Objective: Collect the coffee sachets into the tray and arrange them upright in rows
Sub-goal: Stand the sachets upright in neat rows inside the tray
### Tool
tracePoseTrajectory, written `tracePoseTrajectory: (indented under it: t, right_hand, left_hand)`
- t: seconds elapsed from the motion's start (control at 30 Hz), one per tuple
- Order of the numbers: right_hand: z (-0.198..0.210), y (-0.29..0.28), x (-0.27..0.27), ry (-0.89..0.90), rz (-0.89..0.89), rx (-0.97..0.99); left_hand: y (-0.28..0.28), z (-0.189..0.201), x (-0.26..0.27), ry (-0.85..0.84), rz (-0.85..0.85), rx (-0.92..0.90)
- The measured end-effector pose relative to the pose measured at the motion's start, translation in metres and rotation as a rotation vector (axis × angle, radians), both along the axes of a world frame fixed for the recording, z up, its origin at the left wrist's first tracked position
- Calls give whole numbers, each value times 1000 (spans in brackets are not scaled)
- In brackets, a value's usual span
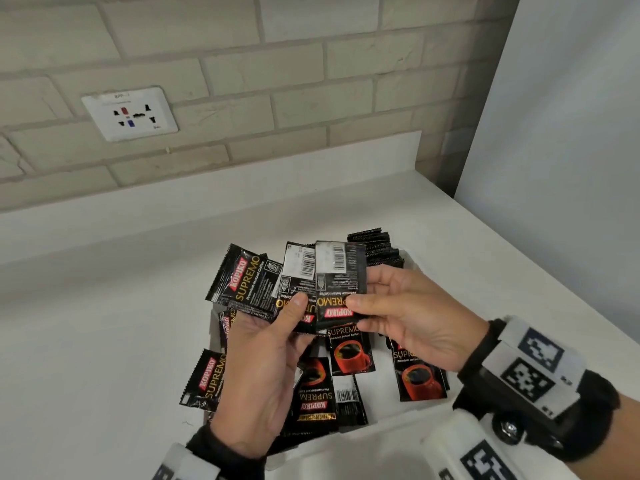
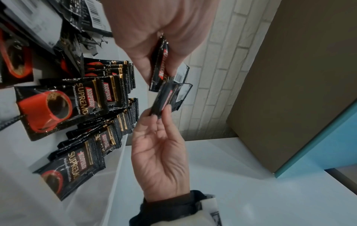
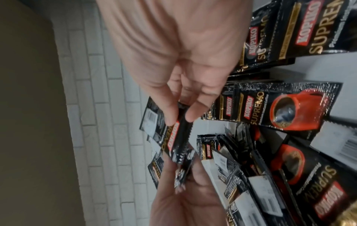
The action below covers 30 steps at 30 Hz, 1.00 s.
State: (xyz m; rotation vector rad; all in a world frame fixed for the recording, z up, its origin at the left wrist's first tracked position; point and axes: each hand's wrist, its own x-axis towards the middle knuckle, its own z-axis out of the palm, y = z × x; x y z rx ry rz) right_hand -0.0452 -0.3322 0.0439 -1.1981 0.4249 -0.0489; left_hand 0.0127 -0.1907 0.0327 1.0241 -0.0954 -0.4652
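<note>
The right hand point(image 1: 408, 317) pinches one black coffee sachet point(image 1: 341, 289) between thumb and fingers, its barcode end uppermost. The left hand point(image 1: 266, 368) has its grip closed on a fanned bunch of sachets point(image 1: 263, 285), thumb pressed across their lower edges; the single sachet overlaps the bunch. Both are held raised above the white tray point(image 1: 381, 441). Inside the tray, loose sachets point(image 1: 420, 375) lie flat and mixed, while a row of upright sachets point(image 1: 375, 245) stands at the far end. The tray sits on the white bench point(image 1: 104, 341).
</note>
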Motion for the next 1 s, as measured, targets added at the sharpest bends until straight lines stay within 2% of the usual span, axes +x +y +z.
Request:
tracePoseTrajectory:
  t: [0.2, 0.47, 0.6, 0.7, 0.87, 1.0]
  right_hand:
    - [10, -13, -4, 23, -69, -214]
    - [2, 12, 0, 2, -56, 74]
    - [-8, 24, 0, 15, 27, -96]
    - [-9, 23, -2, 35, 18, -190]
    - [4, 11, -2, 2, -64, -96]
    - [13, 2, -2, -35, -111, -70]
  left_hand:
    - [10, -5, 7, 43, 37, 19]
    - [-2, -2, 0, -5, 26, -36]
    - [-2, -1, -6, -23, -17, -15]
    - [-1, -3, -9, -2, -37, 10]
    - [1, -4, -6, 84, -31, 1]
    - [6, -3, -2, 55, -40, 62]
